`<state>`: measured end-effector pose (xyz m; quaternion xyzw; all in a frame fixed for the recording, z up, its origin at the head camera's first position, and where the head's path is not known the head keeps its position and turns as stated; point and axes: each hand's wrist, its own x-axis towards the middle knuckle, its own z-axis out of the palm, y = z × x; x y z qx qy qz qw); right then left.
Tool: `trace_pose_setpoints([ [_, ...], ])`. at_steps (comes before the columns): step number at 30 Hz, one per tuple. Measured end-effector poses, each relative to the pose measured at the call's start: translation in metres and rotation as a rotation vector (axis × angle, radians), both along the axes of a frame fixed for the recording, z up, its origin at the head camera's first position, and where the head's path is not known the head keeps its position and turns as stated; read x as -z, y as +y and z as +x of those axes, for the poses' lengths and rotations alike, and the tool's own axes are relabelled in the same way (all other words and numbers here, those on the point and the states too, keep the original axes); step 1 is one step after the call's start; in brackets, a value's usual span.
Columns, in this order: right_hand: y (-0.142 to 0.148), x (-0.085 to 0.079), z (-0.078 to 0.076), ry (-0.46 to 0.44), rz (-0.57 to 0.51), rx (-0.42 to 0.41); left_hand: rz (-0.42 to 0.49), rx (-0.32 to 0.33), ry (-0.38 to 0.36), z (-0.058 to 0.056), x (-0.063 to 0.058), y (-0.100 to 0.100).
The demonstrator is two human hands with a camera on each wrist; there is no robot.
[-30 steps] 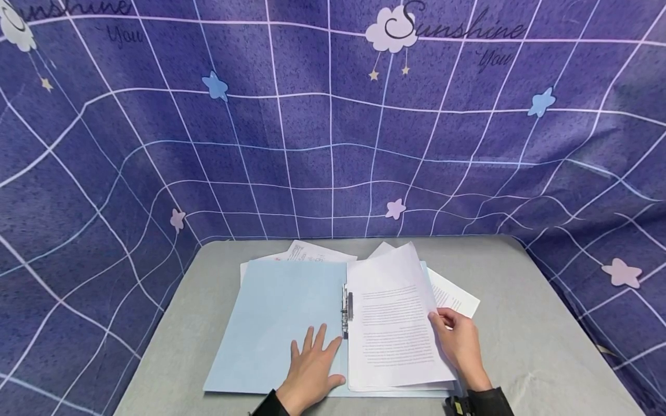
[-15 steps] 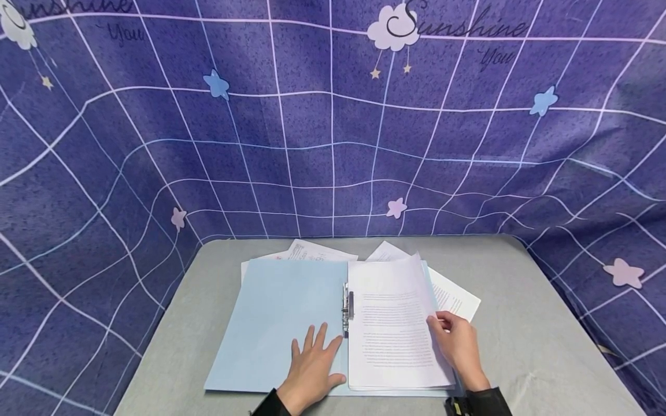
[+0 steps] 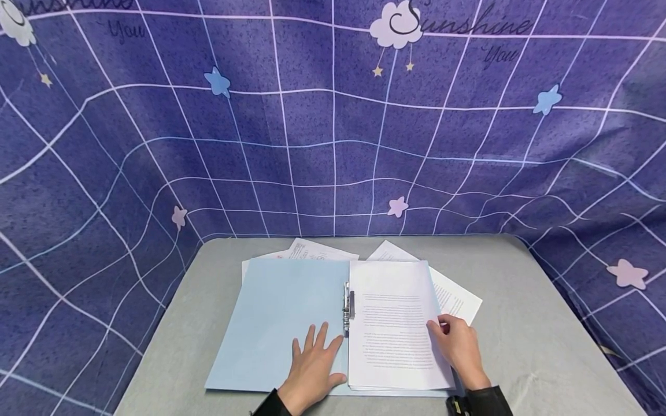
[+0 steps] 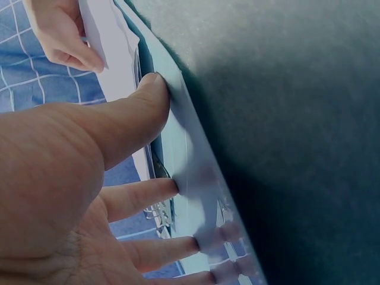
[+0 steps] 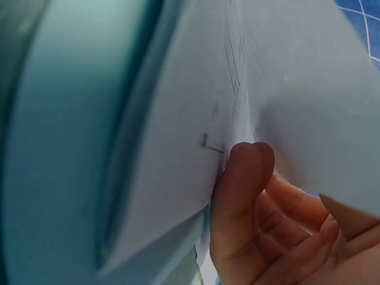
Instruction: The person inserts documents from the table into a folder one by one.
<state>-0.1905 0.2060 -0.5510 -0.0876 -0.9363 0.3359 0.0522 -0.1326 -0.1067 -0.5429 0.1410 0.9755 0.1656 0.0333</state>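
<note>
A light-blue folder (image 3: pixel 291 306) lies spread out with a metal lever clip (image 3: pixel 347 309) at its fold. Printed paper (image 3: pixel 395 341) is stacked on its right side. My left hand (image 3: pixel 312 370) rests with straight, spread fingers on the folder's lower inner part, beside the fold; the left wrist view shows its fingertips (image 4: pixel 178 185) against the blue cover. At the stack's right edge, my right hand (image 3: pixel 458 346) pinches a sheet between thumb and curled forefinger. The right wrist view shows the sheet (image 5: pixel 320 107) standing away from the page (image 5: pixel 172 136) beneath it.
Loose printed sheets stick out from under the folder at the back left (image 3: pixel 317 250) and the right (image 3: pixel 455 294). The grey table (image 3: pixel 531 323) is enclosed by a purple patterned curtain (image 3: pixel 333 127) at the back and sides.
The top sheet's raised far end has come down and now lies flat on the stack. My right hand has shifted slightly downward at its edge. My left hand stays in place.
</note>
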Motion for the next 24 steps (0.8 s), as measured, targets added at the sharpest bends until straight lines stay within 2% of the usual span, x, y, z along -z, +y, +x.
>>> trace_pose_setpoints([
  [15, 0.011, -0.024, 0.009, 0.021, 0.08, -0.039, -0.003, 0.004, -0.012, 0.001, -0.003, 0.0],
  [19, 0.003, -0.03, 0.011, 0.136, 0.113, -0.101, 0.0, 0.004, -0.01, 0.001, -0.004, 0.0],
  [24, -0.015, -0.024, 0.013, 0.332, 0.144, -0.241, 0.01, 0.007, -0.007, 0.001, -0.003, 0.0],
])
